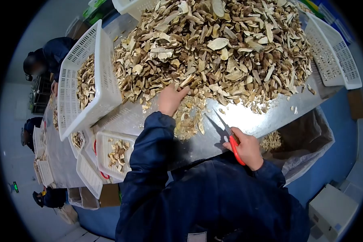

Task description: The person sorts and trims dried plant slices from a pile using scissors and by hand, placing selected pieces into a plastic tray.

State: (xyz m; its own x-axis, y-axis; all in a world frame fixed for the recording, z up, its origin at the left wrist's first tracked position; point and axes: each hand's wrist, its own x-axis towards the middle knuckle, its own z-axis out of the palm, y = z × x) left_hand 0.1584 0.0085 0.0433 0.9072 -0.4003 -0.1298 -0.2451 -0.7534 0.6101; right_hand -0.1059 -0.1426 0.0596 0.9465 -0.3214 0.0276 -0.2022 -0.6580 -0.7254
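A large heap of dried mushroom slices (230,52) covers the metal table. At its near edge my left hand (171,100) reaches down onto the slices, thumb apart from the fingers; the fingertips are partly hidden, and no slice shows clearly in its grasp. Small broken mushroom bits (187,121) lie beside that hand, toward me. My right hand (248,148) is closed around the red handles of a pair of scissors (234,146). The scissor blades point away from me over the bare metal, slightly parted and apart from the heap.
To the left stand a tall white basket (109,76) with slices and a shallow white tray (103,155) holding cut pieces. A lined bin (310,139) with scraps sits below the table's right edge. Another white basket (330,56) is at right. Other people work along the left.
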